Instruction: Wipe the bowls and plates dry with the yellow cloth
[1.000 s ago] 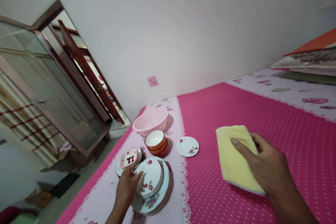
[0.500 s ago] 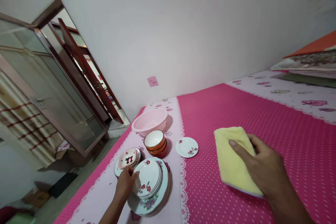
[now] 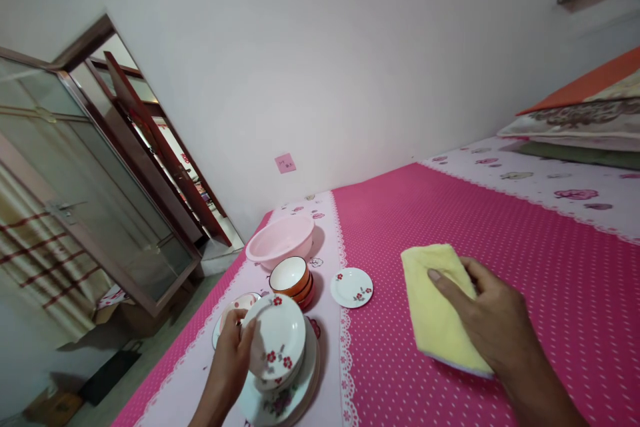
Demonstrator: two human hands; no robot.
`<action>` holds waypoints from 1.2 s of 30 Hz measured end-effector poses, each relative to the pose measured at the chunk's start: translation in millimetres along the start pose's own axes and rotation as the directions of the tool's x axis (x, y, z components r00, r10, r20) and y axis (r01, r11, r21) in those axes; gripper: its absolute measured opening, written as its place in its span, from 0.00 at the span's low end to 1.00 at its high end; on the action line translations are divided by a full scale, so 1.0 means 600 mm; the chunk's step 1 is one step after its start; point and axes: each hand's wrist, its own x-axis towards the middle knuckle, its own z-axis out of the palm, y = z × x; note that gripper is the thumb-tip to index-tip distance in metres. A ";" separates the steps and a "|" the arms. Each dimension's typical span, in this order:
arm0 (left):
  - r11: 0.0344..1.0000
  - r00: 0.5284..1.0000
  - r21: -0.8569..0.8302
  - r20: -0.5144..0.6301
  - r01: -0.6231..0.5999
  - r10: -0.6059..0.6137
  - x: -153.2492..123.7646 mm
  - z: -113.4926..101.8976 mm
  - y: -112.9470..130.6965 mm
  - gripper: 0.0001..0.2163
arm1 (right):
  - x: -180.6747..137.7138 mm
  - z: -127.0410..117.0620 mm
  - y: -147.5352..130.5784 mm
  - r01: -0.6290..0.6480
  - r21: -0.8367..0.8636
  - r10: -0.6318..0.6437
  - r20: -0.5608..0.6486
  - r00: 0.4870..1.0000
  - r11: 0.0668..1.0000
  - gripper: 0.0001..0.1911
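My left hand is closed on the left rim of a small white plate with red flowers. That plate is raised and tilted over a stack of similar plates, which rests on larger plates. My right hand grips a folded yellow cloth, thumb on top, above the pink bedspread. Between the hands, one flowered saucer lies flat on the bedspread. Behind the stack stand several nested orange bowls. A pink-spotted dish is partly hidden by my left hand.
A pink plastic basin sits behind the bowls, near the wall. The bedspread extends to the right, where pillows are piled. On the left are a glazed door and the floor beyond the bed's edge.
My left hand has lifted the top small plate off the stack and tilted it. The right hand still holds the cloth. The whole view has shifted slightly.
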 end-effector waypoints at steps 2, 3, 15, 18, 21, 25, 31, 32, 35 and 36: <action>0.954 0.997 -0.290 0.052 0.074 -0.062 -0.021 0.025 0.038 0.22 | -0.001 0.002 0.000 0.028 0.000 -0.028 -0.013 1.000 1.000 0.23; 0.844 0.984 -0.507 0.092 0.177 -0.151 -0.032 0.043 0.056 0.19 | -0.001 0.004 0.001 0.044 -0.001 -0.044 -0.021 0.999 0.999 0.22; -0.208 0.678 -0.683 0.727 0.700 -0.103 -0.074 0.292 0.109 0.14 | 0.007 0.011 0.018 0.041 -0.071 -0.042 -0.001 0.999 0.997 0.23; -0.204 0.720 -0.691 0.667 0.694 0.191 -0.085 0.330 0.070 0.20 | 0.006 0.022 0.018 0.052 -0.094 -0.053 0.001 0.999 0.994 0.23; -0.216 0.715 -0.693 0.595 0.687 0.367 -0.097 0.348 0.052 0.22 | 0.002 0.036 0.023 0.095 -0.136 -0.098 -0.014 0.995 0.986 0.21; -0.295 0.689 -0.626 0.688 0.722 0.228 -0.101 0.343 0.063 0.30 | -0.009 0.057 0.029 0.220 -0.185 -0.220 0.019 0.975 0.958 0.18; -0.384 0.707 -0.628 0.699 0.677 0.104 -0.099 0.329 0.080 0.27 | -0.040 0.098 0.027 0.558 -0.143 -0.535 0.168 0.828 0.817 0.15; -0.384 0.715 -0.632 0.689 0.673 0.118 -0.099 0.330 0.079 0.25 | -0.045 0.106 0.027 0.603 -0.143 -0.573 0.203 0.794 0.785 0.16; -0.391 0.730 -0.636 0.664 0.666 0.163 -0.100 0.335 0.072 0.25 | -0.058 0.126 0.022 0.667 -0.157 -0.603 0.316 0.732 0.728 0.17; -0.397 0.729 -0.632 0.665 0.665 0.163 -0.100 0.336 0.069 0.25 | -0.061 0.132 0.020 0.668 -0.169 -0.590 0.348 0.728 0.725 0.16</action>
